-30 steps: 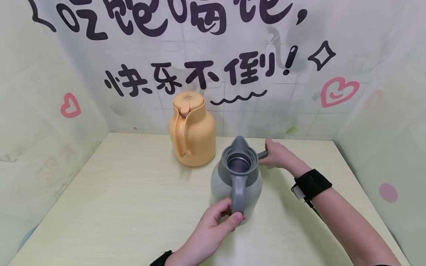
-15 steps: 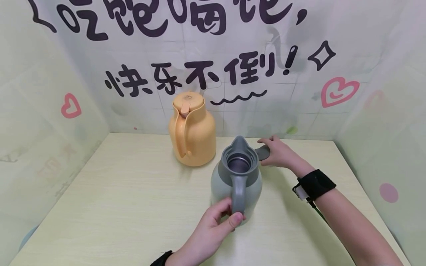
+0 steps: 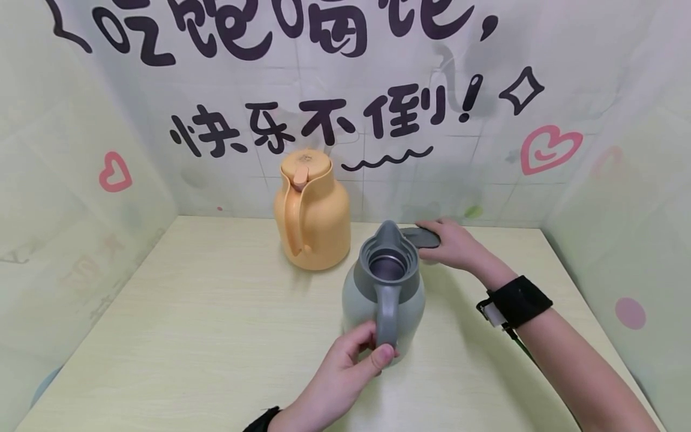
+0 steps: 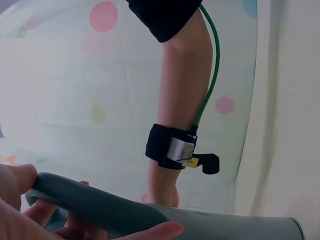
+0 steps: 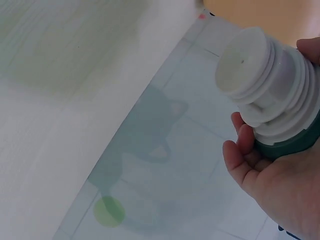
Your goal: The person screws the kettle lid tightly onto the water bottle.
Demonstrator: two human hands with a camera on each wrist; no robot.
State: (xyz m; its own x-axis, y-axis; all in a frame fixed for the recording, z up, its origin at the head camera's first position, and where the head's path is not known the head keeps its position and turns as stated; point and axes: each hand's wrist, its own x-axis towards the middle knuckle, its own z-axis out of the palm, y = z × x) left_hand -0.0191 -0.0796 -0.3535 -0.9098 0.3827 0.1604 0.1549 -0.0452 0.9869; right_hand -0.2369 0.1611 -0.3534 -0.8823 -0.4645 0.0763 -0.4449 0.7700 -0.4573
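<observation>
A grey-green thermos jug [image 3: 356, 300] stands on the table with its mouth uncovered, and its metal-lined inside shows. My left hand [image 3: 347, 371] grips the dark grey handle [image 3: 387, 315], thumb on the near side; the left wrist view shows fingers curled round that handle [image 4: 95, 200]. Just right of and behind the jug's rim, my right hand [image 3: 456, 245] holds the jug's lid [image 3: 423, 237], its flat grey top facing up. In the right wrist view, the lid's white threaded stopper [image 5: 267, 75] juts out of the curled fingers, over a dark green collar [image 5: 295, 145].
An orange thermos jug [image 3: 324, 222] with its lid on stands behind and left of the grey one. A printed wall sheet [image 3: 243, 180] closes off the table [image 3: 189, 324] at the back, and similar sheets [image 3: 621, 228] flank both sides.
The lid in my right hand has turned from edge-on to showing its flat top, while the wrist has shifted a little to the right. My left hand and both jugs have stayed put.
</observation>
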